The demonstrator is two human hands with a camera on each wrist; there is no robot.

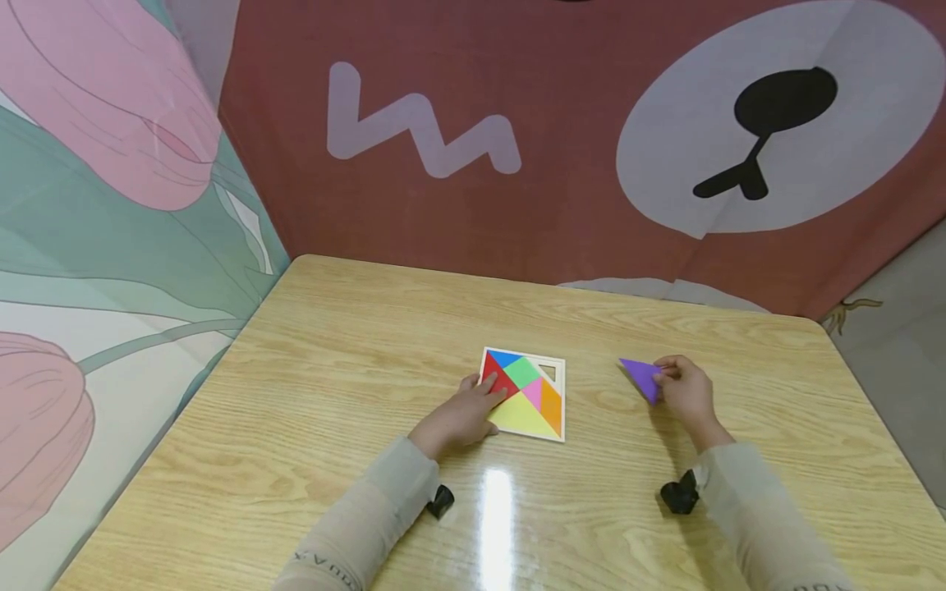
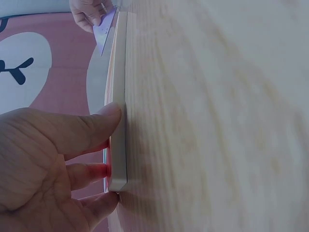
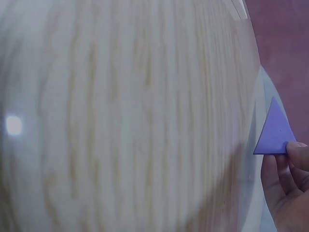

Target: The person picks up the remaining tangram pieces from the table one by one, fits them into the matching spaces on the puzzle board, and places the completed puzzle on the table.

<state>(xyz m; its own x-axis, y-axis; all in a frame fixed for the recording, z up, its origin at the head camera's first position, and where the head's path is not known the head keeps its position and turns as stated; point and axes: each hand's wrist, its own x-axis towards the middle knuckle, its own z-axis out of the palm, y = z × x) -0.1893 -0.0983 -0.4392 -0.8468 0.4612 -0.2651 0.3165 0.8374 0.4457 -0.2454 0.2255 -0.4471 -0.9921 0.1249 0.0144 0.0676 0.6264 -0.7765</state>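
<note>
A square tangram tray (image 1: 564,410) with a pale rim lies on the table, filled with red, blue, green, pink, orange and yellow pieces. Its far right corner shows bare base with a small triangular cutout. My left hand (image 1: 463,414) holds the tray at its left near corner; in the left wrist view the thumb (image 2: 110,116) presses the side edge, with fingertips over the red piece (image 1: 498,377) and at the rim. To the right of the tray, my right hand (image 1: 687,398) pinches a purple triangular tangram piece (image 1: 641,377) between thumb and fingers, raised over the table.
The wood-grain table (image 1: 355,328) reaches back to a brown cloth (image 1: 443,222) with a cartoon face. A floral cloth (image 1: 111,271) hangs at the left. Black wrist devices (image 1: 678,494) sit at both sleeves. Light glares on the tabletop in front.
</note>
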